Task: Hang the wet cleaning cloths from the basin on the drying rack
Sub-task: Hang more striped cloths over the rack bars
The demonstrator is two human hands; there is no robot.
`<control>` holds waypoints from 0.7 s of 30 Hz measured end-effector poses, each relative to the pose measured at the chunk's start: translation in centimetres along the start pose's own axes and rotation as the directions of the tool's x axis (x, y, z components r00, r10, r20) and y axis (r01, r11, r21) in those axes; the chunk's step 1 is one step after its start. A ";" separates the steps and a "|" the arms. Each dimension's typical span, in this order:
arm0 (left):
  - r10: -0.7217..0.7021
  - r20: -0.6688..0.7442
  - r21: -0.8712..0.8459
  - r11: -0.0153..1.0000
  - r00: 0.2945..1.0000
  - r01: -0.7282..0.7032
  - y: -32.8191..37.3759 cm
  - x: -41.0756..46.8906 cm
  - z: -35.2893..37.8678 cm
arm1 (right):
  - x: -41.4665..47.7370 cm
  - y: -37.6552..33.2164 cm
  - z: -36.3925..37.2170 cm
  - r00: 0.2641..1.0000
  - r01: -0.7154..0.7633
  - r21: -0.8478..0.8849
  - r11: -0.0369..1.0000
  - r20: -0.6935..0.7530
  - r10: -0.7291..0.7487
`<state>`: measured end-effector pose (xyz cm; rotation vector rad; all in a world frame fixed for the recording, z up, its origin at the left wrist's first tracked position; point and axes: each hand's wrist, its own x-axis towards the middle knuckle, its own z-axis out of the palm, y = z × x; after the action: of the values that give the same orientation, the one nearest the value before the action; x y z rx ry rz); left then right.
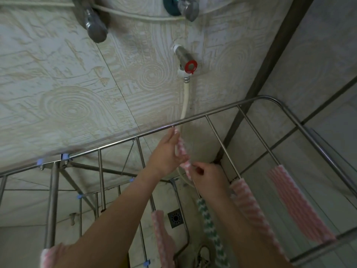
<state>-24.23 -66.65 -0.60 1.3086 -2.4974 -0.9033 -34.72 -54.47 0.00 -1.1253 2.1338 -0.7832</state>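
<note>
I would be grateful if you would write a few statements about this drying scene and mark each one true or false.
1. The left hand and right hand both hold the pink-and-white patterned cloth. True.
2. The metal wall valve has a blue handle. False: its handle is red.
3. A green-and-white zigzag cloth hangs on the stainless steel drying rack. True.
4. The pink striped cloth at far right lies on the floor. False: it hangs over a rack rod.

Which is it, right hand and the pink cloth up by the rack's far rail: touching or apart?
Touching. The head view shows the right hand pinching the lower end of the pink cloth between curled fingers and thumb, with no gap.
</note>
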 end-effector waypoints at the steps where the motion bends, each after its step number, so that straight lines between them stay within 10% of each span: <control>1: 0.007 0.001 0.015 1.000 1.000 -0.007 -0.1 0.1 0.0 | -0.1 -0.4 -0.2 1.000 0.021 -0.006 1.000 0.007 -0.021; 21: 0.003 0.101 0.123 0.992 0.995 -0.015 0.9 -1.3 0.2 | -0.1 0.0 -0.2 0.997 0.056 -0.219 0.974 0.072 -0.041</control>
<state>-24.15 -65.14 -0.10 1.3177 -2.6733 -0.8442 -34.83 -54.30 0.12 -1.3027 2.1835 -0.5301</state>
